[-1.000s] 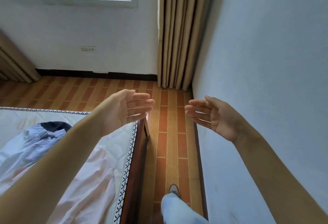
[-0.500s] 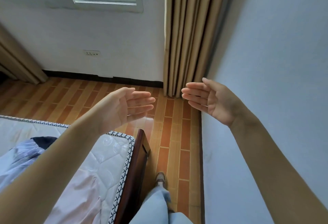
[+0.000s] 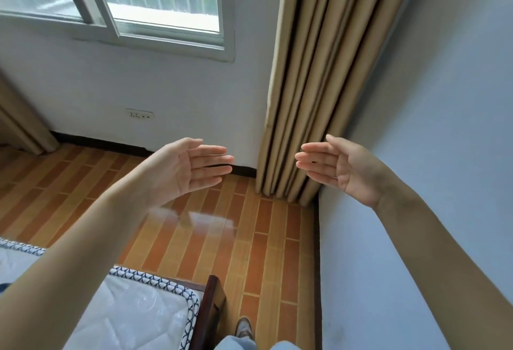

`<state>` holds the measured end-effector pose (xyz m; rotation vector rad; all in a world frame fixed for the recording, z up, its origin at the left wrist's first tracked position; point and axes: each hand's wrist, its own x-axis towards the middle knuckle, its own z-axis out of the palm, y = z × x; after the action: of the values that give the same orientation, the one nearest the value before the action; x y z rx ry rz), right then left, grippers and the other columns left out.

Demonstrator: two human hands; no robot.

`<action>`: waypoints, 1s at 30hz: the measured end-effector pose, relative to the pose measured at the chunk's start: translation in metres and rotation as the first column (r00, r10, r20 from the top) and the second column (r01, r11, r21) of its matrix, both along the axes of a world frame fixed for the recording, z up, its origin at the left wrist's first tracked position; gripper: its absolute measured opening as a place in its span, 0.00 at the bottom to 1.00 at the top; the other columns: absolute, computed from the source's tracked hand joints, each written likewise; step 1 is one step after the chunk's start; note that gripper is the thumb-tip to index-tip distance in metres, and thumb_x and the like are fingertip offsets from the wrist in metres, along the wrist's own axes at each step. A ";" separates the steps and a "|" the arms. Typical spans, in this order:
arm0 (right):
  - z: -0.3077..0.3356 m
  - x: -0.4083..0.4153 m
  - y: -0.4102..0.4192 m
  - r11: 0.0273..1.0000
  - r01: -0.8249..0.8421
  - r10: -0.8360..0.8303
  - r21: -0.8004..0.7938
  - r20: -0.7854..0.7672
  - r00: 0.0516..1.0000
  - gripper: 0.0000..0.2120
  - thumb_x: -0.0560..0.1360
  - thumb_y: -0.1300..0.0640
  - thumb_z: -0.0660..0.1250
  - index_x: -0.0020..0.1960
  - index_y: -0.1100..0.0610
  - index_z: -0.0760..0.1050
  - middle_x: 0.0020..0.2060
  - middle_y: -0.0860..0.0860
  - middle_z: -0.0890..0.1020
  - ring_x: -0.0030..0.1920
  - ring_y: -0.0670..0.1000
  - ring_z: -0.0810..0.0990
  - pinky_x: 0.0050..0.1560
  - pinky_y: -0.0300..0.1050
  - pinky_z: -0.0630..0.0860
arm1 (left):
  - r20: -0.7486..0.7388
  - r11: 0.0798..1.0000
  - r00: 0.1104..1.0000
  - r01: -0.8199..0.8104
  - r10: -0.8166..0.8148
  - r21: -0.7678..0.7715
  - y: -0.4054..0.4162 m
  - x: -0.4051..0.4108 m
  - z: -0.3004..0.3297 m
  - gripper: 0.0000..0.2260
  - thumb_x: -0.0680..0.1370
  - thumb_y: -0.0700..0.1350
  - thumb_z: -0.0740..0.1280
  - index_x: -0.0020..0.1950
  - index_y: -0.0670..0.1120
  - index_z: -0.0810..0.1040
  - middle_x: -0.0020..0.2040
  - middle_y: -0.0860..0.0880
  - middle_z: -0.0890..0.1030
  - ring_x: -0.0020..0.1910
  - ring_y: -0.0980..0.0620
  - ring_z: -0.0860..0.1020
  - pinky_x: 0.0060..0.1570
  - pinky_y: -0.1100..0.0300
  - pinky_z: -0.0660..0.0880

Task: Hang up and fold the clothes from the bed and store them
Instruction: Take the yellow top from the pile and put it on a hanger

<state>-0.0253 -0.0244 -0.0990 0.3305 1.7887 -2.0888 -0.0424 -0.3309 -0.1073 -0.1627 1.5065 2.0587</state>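
While the clothes are out of view, the bed point(image 3: 144, 319) shows only its bare mattress corner, bottom left. Floor strip point(image 3: 266, 252) runs between bed edge and right wall point(image 3: 444, 127); curtain point(image 3: 319, 86) beyond the bed. Left hand point(image 3: 183, 172) and right hand point(image 3: 344, 168) above the bed's corner, palms facing, fingers straight, holding nothing.

We count two bare hands, the left hand point(image 3: 183, 172) and the right hand point(image 3: 344, 168). We also see one white quilted mattress point(image 3: 133, 319), two tan pleated curtains point(image 3: 319, 77), one white wall socket point(image 3: 139, 114) and one grey shoe point(image 3: 244, 327).
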 end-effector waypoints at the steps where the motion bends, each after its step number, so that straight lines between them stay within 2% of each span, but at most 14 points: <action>1: 0.000 -0.016 -0.004 1.000 -0.010 0.010 -0.003 0.001 1.000 0.21 0.84 0.49 0.52 0.58 0.60 0.79 0.54 0.56 0.85 0.56 0.53 0.84 0.57 0.47 0.76 | -0.003 1.000 1.000 -0.002 0.002 -0.012 -0.002 -0.013 0.002 0.19 0.82 0.48 0.54 0.65 0.39 0.76 0.61 0.41 0.81 0.60 0.44 0.80 0.59 0.51 0.77; 6: -0.019 -0.087 -0.028 0.998 -0.069 0.070 -0.014 0.073 0.995 0.21 0.84 0.49 0.52 0.59 0.60 0.79 0.54 0.57 0.85 0.57 0.53 0.83 0.58 0.48 0.76 | 0.028 0.993 0.994 -0.103 0.104 -0.051 -0.027 -0.061 -0.005 0.19 0.83 0.48 0.53 0.64 0.40 0.76 0.60 0.42 0.82 0.59 0.45 0.81 0.60 0.49 0.77; 14: -0.048 -0.220 -0.086 0.951 -0.308 0.305 0.005 0.135 0.943 0.21 0.84 0.49 0.52 0.59 0.60 0.79 0.55 0.57 0.85 0.57 0.53 0.83 0.62 0.50 0.75 | 0.061 0.924 0.928 -0.358 0.369 -0.137 -0.083 -0.117 -0.038 0.19 0.84 0.48 0.51 0.64 0.42 0.76 0.59 0.44 0.83 0.59 0.45 0.81 0.61 0.49 0.73; 17: -0.054 -0.279 -0.106 0.904 -0.428 0.427 -0.021 0.114 0.897 0.21 0.84 0.49 0.53 0.59 0.60 0.80 0.55 0.57 0.85 0.57 0.53 0.83 0.59 0.49 0.75 | 0.052 0.896 0.900 -0.423 0.432 -0.133 -0.094 -0.148 -0.042 0.19 0.84 0.48 0.51 0.66 0.42 0.75 0.59 0.44 0.82 0.59 0.45 0.81 0.62 0.49 0.73; 20: -0.051 -0.348 -0.123 0.852 -0.522 0.523 -0.027 0.086 0.848 0.21 0.83 0.49 0.53 0.60 0.61 0.79 0.56 0.57 0.84 0.58 0.54 0.83 0.60 0.50 0.75 | 0.028 0.845 0.848 -0.525 0.530 -0.098 -0.099 -0.183 -0.036 0.19 0.84 0.48 0.52 0.66 0.41 0.75 0.60 0.43 0.82 0.60 0.45 0.81 0.62 0.49 0.73; 24: -0.046 -0.428 -0.150 0.774 -0.633 0.633 -0.030 0.069 0.771 0.21 0.83 0.48 0.53 0.60 0.59 0.79 0.56 0.56 0.84 0.59 0.53 0.82 0.60 0.47 0.78 | 0.033 0.769 0.770 -0.634 0.638 -0.078 -0.106 -0.219 -0.028 0.18 0.84 0.47 0.52 0.66 0.40 0.75 0.60 0.41 0.82 0.59 0.44 0.81 0.59 0.50 0.77; 30: -0.053 -0.487 -0.211 0.631 -0.771 0.775 -0.083 0.119 0.621 0.20 0.82 0.48 0.55 0.59 0.59 0.79 0.56 0.56 0.84 0.58 0.53 0.83 0.53 0.43 0.81 | 0.120 0.641 0.631 -0.764 0.766 -0.076 -0.127 -0.232 -0.033 0.18 0.84 0.47 0.53 0.65 0.39 0.76 0.60 0.41 0.82 0.59 0.43 0.81 0.61 0.49 0.74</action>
<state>-0.5127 -0.2356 -0.1521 -0.2764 1.4304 -1.4007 -0.2745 -0.4579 -0.1407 -1.1222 1.5039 2.5860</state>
